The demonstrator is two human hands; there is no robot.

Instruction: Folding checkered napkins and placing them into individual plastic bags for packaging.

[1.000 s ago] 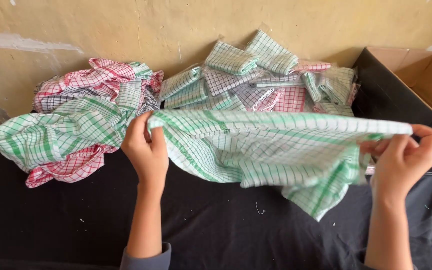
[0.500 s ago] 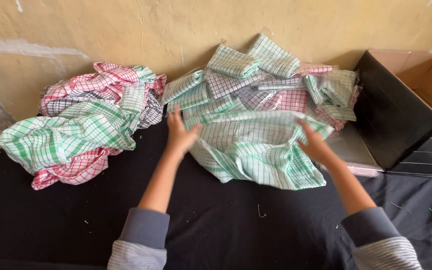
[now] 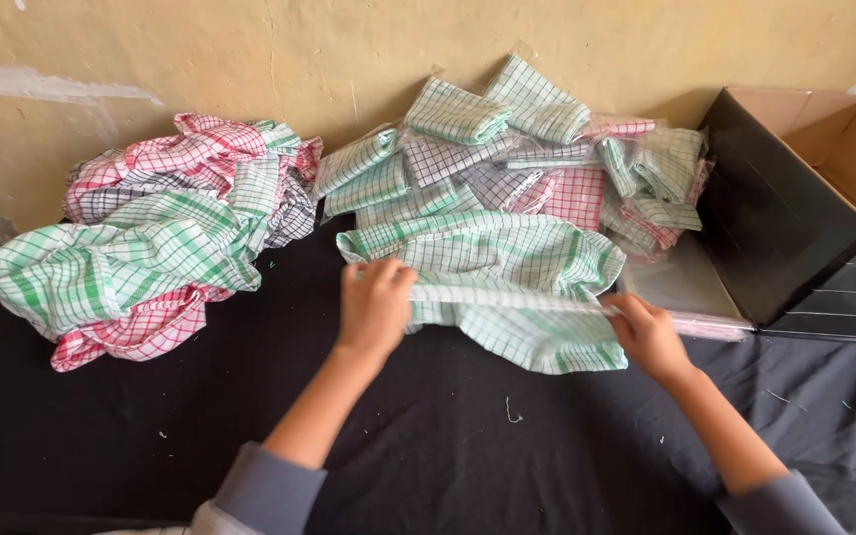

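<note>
A green-and-white checked cloth [image 3: 507, 263] lies crumpled on the black table cover [image 3: 428, 446]. My left hand [image 3: 374, 305] pinches its near fold at the left end. My right hand [image 3: 646, 335] grips the same fold at the right end, so the edge runs taut between them. The cloth's lower part hangs flat toward me below the fold.
A heap of loose red, green and grey checked cloths [image 3: 151, 238] lies at the left. Folded cloths in clear plastic bags [image 3: 527, 149] are piled against the yellow wall. An open cardboard box [image 3: 814, 208] stands at the right, with empty clear bags [image 3: 686, 287] beside it.
The cloth was held stretched in the air, then dropped onto the table. Both hands have now taken hold of its near fold and pulled it straight.
</note>
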